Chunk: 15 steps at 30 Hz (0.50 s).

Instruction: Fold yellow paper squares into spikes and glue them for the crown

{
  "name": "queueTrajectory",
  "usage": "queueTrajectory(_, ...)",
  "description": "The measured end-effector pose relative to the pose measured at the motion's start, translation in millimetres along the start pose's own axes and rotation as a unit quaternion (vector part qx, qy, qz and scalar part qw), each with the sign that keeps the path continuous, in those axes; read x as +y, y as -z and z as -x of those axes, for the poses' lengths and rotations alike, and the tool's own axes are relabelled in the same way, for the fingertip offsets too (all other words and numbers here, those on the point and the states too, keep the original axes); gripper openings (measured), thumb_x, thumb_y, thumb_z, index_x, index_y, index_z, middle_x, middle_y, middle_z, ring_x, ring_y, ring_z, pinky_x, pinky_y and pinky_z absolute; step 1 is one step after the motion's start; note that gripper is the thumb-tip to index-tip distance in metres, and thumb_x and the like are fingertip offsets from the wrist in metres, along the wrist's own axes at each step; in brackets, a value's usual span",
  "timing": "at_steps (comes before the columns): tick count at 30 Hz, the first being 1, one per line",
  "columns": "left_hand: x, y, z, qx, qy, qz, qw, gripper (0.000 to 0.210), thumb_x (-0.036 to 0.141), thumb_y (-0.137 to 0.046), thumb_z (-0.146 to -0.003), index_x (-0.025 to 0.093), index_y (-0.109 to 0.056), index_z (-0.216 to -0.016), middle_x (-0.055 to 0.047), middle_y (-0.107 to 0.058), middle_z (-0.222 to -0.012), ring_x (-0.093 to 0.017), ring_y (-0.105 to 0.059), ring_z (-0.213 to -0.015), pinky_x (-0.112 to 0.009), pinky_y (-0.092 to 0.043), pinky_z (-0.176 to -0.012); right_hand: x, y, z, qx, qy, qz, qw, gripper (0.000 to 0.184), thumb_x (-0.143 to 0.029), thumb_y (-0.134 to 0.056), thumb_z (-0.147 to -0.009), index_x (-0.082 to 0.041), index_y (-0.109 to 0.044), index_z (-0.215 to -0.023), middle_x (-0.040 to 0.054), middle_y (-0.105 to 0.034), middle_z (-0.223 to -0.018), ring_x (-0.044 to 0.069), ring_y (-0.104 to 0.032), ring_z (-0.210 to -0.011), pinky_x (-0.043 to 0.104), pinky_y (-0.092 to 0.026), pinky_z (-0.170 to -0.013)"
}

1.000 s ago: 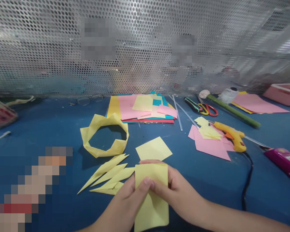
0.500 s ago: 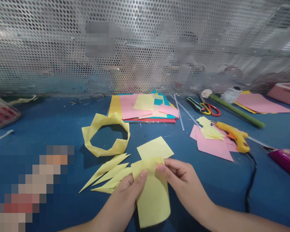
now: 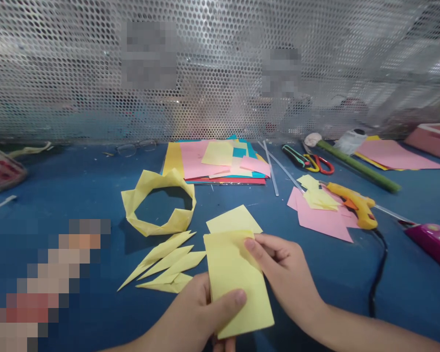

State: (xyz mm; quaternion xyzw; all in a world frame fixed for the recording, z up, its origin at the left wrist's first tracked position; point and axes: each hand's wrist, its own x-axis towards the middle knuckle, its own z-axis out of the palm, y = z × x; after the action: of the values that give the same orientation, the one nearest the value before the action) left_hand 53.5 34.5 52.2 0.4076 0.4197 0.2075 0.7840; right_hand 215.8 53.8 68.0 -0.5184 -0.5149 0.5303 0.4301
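A pale yellow paper sheet (image 3: 234, 278), apparently doubled over, is held upright in front of me between both hands. My left hand (image 3: 201, 313) grips its lower left part, thumb pressed flat on the front and fingers behind. At the upper right corner, my right hand (image 3: 286, 269) pinches the paper between thumb and fingers. Behind it a yellow paper piece (image 3: 234, 218) lies on the table. Several folded pointed yellow strips (image 3: 168, 266) rest left of my hands. Beyond them stands a ring of folded yellow paper (image 3: 159, 227).
A stack of coloured paper (image 3: 196, 164) lies at the back. To the right are a yellow glue gun (image 3: 364, 208) with a black cord, pink paper (image 3: 319, 220), scissors (image 3: 322, 165), a cutter (image 3: 293, 159), a green stem (image 3: 363, 168) and a magenta object (image 3: 430, 244).
My left hand has shifted from the paper's top edge down to its lower part, thumb now across the front. The paper looks flatter, and my right hand holds its corner.
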Motion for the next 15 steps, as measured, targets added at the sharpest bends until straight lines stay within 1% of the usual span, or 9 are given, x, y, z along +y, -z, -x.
queueTrajectory(3, -0.4, -1.0, 0.9, -0.027, 0.013, -0.019, 0.999, 0.055, 0.069, -0.06, -0.073, 0.014, -0.06, -0.081, -0.002, -0.066, -0.068, -0.005, -0.047, -0.038, -0.017, -0.029, -0.034, 0.1, 0.9, -0.2, 0.001, 0.0, 0.0, 1.0, 0.041, -0.052, -0.061, -0.085, -0.014, -0.068, -0.071, 0.001, -0.055, -0.062, 0.01, -0.044, -0.055, 0.019, -0.034, -0.046)
queueTrajectory(5, 2.1, -2.4, 2.7, -0.035, 0.018, -0.03, 0.999, 0.057, 0.071, -0.055, -0.076, 0.015, -0.059, -0.072, 0.001, -0.061, -0.055, -0.004, -0.04, -0.033, -0.017, -0.025, -0.032, 0.0, 1.1, -0.6, -0.002, 0.003, -0.003, 1.0, 0.04, -0.052, -0.06, -0.085, -0.015, -0.069, -0.075, 0.0013, -0.058, -0.065, 0.01, -0.047, -0.056, 0.019, -0.037, -0.048)
queueTrajectory(8, 5.5, -3.7, 4.5, -0.035, 0.016, -0.051, 0.998, 0.062, 0.074, -0.048, -0.078, 0.016, -0.056, -0.058, 0.006, -0.043, -0.035, -0.003, -0.026, -0.025, -0.018, -0.016, -0.029, 0.2, 0.6, -1.9, -0.019, 0.007, -0.008, 1.0, 0.039, -0.053, -0.058, -0.086, -0.016, -0.069, -0.081, 0.0014, -0.06, -0.069, 0.012, -0.052, -0.062, 0.02, -0.042, -0.053)
queueTrajectory(9, 5.8, -3.4, 4.4, -0.03, 0.014, -0.057, 0.998, 0.064, 0.074, -0.047, -0.078, 0.016, -0.055, -0.055, 0.006, -0.039, -0.032, -0.002, -0.023, -0.024, -0.019, -0.014, -0.029, 0.4, 0.2, -2.2, -0.028, 0.007, -0.008, 1.0, 0.04, -0.053, -0.057, -0.087, -0.016, -0.068, -0.08, 0.0014, -0.06, -0.069, 0.012, -0.053, -0.062, 0.02, -0.043, -0.054)
queueTrajectory(11, 5.0, -1.8, 3.2, -0.014, 0.01, -0.062, 0.998, 0.065, 0.075, -0.044, -0.078, 0.016, -0.055, -0.054, 0.006, -0.037, -0.03, -0.003, -0.02, -0.023, -0.02, -0.012, -0.029, 1.2, -0.8, -2.2, -0.05, 0.003, -0.004, 0.999, 0.043, -0.055, -0.056, -0.086, -0.015, -0.065, -0.075, 0.0012, -0.058, -0.067, 0.011, -0.05, -0.059, 0.02, -0.041, -0.052)
queueTrajectory(13, 3.3, 1.0, 1.5, -0.002, 0.008, -0.059, 0.998, 0.066, 0.077, -0.043, -0.077, 0.017, -0.055, -0.054, 0.006, -0.036, -0.03, -0.003, -0.021, -0.023, -0.021, -0.011, -0.029, 2.0, -1.4, -1.4, -0.072, -0.004, 0.005, 0.997, 0.047, -0.057, -0.056, -0.085, -0.014, -0.059, -0.066, 0.0004, -0.054, -0.061, 0.01, -0.045, -0.054, 0.02, -0.037, -0.047)
queueTrajectory(15, 2.1, 3.6, 0.3, 0.002, 0.01, -0.051, 0.999, 0.066, 0.078, -0.043, -0.076, 0.017, -0.055, -0.054, 0.006, -0.036, -0.03, -0.004, -0.022, -0.023, -0.021, -0.012, -0.029, 2.5, -1.5, -0.5, -0.086, -0.01, 0.015, 0.996, 0.049, -0.058, -0.056, -0.085, -0.014, -0.056, -0.063, -0.0005, -0.051, -0.057, 0.008, -0.042, -0.05, 0.02, -0.034, -0.045)
